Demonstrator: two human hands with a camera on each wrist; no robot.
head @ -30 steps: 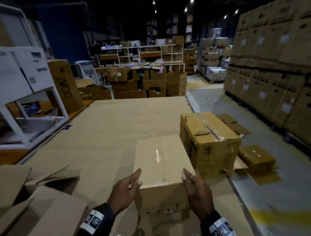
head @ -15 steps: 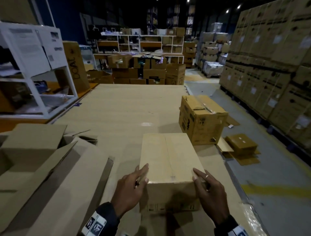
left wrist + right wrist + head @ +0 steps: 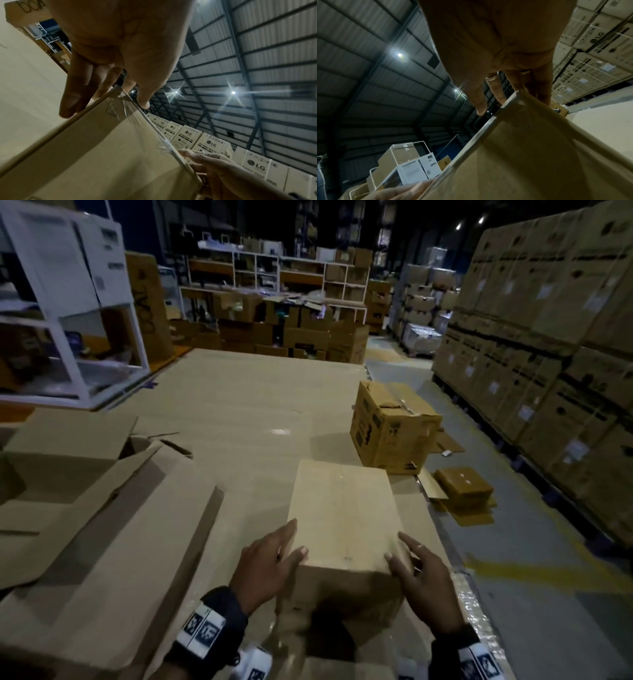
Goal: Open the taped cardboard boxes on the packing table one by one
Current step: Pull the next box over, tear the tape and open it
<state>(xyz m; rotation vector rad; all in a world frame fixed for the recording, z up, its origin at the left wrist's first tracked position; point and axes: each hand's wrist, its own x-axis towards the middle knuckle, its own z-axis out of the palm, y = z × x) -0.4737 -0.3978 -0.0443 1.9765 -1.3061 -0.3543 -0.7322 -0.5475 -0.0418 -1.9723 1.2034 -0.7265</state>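
"LG" and "WASHING MACHINE" printed on stacked cartons (image 3: 211, 145); "LG" on cartons in right-wrist view too.

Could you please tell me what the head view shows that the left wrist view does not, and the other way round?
Only the head view shows the packing table, the printed brown box further back and the flattened cardboard on the left. Only the left wrist view shows clear tape wrapped over the near edge, and the roof lights. Both show the plain box with the left hand and right hand at its near corners.
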